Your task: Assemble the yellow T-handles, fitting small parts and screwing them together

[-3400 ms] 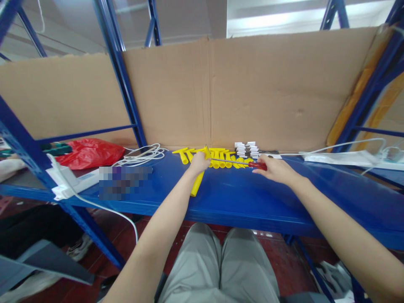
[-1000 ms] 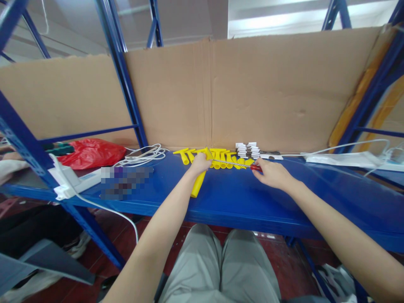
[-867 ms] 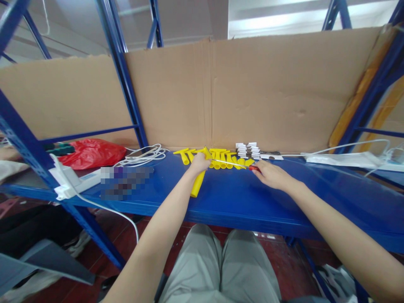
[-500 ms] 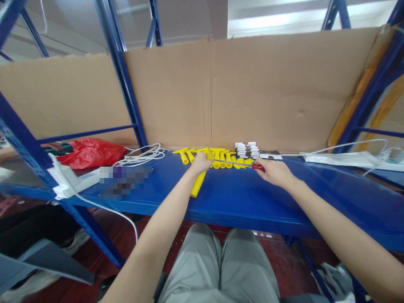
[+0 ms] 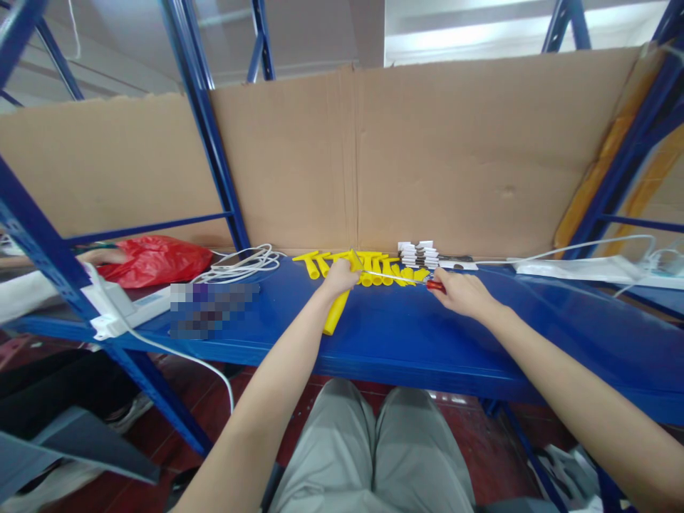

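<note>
In the head view, a row of yellow T-shaped pieces [image 5: 378, 279] is lying on the blue shelf [image 5: 406, 328], and I am placing everything by this row. In front of its left half, the left hand [image 5: 338, 276] is holding one yellow piece [image 5: 335, 313]. Its fingers are closing around the upper part, but most of them are hiding behind the hand's own back. The lower end is showing and pointing away from the row; whether it is resting on the shelf, I cannot tell.

Near the right end of the row, the right hand [image 5: 460, 291] is gripping a screwdriver [image 5: 435, 286], its fingers clamping on the red handle and covering part of it. The thin metal shaft is crossing before the row toward the left hand. The tip is too small to make out, so I cannot say if it is touching the held piece.

Behind the row's right end, a white stack [image 5: 418, 254] is standing. Well to the left of the row, another person's hand [image 5: 104, 256] is touching a red bag [image 5: 160, 261]; its fingers are not showing clearly. Between bag and row, a white cable [image 5: 243, 263] is lying coiled. Nearer the shelf edge, pixel blocks [image 5: 211, 310] are masking something.
</note>
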### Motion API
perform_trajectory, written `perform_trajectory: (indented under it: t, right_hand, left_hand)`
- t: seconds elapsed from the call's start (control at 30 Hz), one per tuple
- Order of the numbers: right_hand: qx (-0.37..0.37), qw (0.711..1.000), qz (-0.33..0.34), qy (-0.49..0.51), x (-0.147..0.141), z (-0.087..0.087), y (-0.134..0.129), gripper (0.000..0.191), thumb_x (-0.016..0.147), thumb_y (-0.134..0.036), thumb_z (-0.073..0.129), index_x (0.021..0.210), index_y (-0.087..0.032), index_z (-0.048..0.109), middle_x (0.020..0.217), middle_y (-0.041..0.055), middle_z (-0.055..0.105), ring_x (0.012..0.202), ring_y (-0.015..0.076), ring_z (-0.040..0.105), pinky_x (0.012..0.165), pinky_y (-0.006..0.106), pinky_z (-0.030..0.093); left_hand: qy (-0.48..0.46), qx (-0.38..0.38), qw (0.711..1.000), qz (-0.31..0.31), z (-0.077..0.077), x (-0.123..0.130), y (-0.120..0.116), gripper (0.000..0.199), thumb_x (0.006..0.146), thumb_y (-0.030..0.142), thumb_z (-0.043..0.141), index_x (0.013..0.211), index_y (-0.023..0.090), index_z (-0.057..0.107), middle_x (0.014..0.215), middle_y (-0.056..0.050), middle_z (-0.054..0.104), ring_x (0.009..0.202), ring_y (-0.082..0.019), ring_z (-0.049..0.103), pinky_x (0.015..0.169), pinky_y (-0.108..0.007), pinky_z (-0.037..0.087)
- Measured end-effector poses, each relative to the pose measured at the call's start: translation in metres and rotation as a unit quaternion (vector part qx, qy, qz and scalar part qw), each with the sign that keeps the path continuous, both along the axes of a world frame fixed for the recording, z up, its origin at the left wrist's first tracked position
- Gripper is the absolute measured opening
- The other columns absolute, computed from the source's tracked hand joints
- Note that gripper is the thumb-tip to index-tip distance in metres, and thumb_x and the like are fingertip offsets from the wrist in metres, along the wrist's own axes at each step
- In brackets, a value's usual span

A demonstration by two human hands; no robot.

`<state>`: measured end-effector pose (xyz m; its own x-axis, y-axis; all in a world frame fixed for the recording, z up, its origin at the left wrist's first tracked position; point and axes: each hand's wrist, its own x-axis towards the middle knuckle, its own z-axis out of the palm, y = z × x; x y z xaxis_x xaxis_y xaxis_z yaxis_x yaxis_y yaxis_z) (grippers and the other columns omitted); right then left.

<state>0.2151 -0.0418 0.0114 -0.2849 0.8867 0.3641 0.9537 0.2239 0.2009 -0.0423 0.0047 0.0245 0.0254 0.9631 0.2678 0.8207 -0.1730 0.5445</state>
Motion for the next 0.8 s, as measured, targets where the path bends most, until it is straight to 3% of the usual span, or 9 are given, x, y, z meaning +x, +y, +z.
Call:
perform_trajectory:
  t: [0.33, 0.6, 0.8]
  right_hand:
    - [-0.026, 0.997, 0.062, 0.031, -0.0012, 0.0012, 0.0005, 0.024, 0.09, -0.03, 0.042, 0.095, -0.017, 0.062, 0.103, 0.0117, 0.069, 0.091, 0.0228, 0.064, 0.074, 0.03, 0.044]
    - [0.004, 1.0, -0.008, 0.002, -0.0037, -0.0005, -0.0014, 0.026, 0.088, -0.031, 0.043, 0.106, -0.018, 0.056, 0.091, 0.0114, 0.071, 0.078, 0.0241, 0.066, 0.061, 0.029, 0.041]
    - [-0.014, 0.999, 0.034, 0.022, -0.0066, 0.0031, -0.0048, 0.031, 0.091, -0.035, 0.039, 0.103, -0.015, 0.059, 0.103, 0.0146, 0.069, 0.089, 0.0251, 0.065, 0.071, 0.031, 0.044]
  left_hand:
    - [0.014, 0.004, 1.0, 0.013, -0.0011, -0.0009, 0.0015, 0.019, 0.081, 0.019, 0.052, 0.067, 0.012, 0.062, 0.064, -0.008, 0.067, 0.059, -0.015, 0.063, 0.052, -0.019, 0.042]
    - [0.01, 0.002, 1.0, 0.002, 0.0003, 0.001, -0.0004, 0.02, 0.081, 0.017, 0.052, 0.064, 0.012, 0.061, 0.067, -0.008, 0.068, 0.062, -0.015, 0.064, 0.053, -0.019, 0.044]
    - [0.017, 0.002, 1.0, 0.01, -0.0001, 0.0003, 0.0009, 0.017, 0.081, 0.016, 0.051, 0.068, 0.011, 0.062, 0.071, -0.009, 0.069, 0.064, -0.016, 0.066, 0.052, -0.019, 0.043]
